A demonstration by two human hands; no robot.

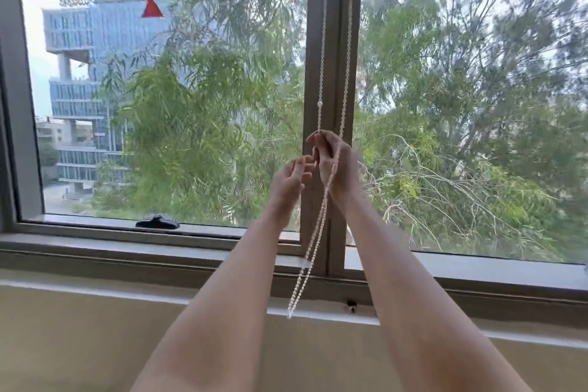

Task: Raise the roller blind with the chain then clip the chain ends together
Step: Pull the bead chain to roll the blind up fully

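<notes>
We stand at a window, both bare arms reaching toward the grey frame post (334, 73) that divides the two panes. Our right hand (334, 162) is closed around the white bead chain (321, 73), fingertips pinching one strand just below a larger bead on it; the second strand runs down behind the same hand. Our left hand (291, 178) hovers just beside it, fingers spread and loosely curled, holding nothing and not touching the chain that we can tell. Both strands hang in front of the post from above the top of the view, pass the right hand and fall on as a narrow loop, whose bottom end dangles level with the window sill (127, 283). A black window handle (157, 222) lies along the lower edge of the left pane. Outside we see trees and a glass building (95, 41). The blind itself is out of view.
</notes>
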